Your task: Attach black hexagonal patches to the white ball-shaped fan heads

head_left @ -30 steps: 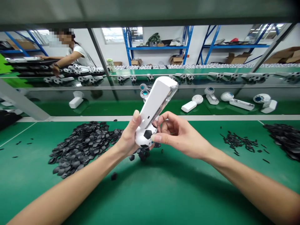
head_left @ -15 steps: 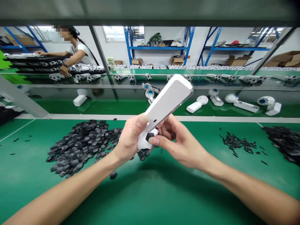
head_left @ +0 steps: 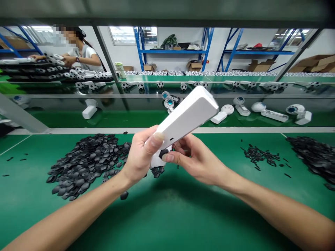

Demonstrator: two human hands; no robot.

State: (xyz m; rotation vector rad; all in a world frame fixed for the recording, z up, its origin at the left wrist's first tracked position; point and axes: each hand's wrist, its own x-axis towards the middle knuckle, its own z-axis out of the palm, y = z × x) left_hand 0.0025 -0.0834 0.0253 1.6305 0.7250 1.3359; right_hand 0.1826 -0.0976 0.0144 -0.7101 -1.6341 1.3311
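My left hand [head_left: 142, 153] is closed around a white plastic device [head_left: 188, 116], gripping it where its long flat body joins a rounded white ball end [head_left: 157, 160]. The body tilts up to the right, with a small dark slot near my thumb. At the ball end, my right hand [head_left: 197, 158] has its thumb pressed against a black pentagon piece [head_left: 164, 153]. The other fingers of that hand curl behind the device, partly hidden. Below and to the left, a heap of loose black pentagon pieces [head_left: 86, 164] lies on the green table [head_left: 178, 216].
Small black strips [head_left: 261, 156] and another black heap [head_left: 311, 157] lie on the right. Beyond the pale ledge [head_left: 235, 130], white ball-headed devices [head_left: 274, 116] rest on a green surface. A co-worker [head_left: 86, 55] handles devices by stacked trays at back left. A shelf edge [head_left: 167, 24] spans overhead.
The view has shifted slightly. The white device has tipped a little lower, and my right thumb still presses the black piece. The co-worker's arm has drawn back toward the trays.
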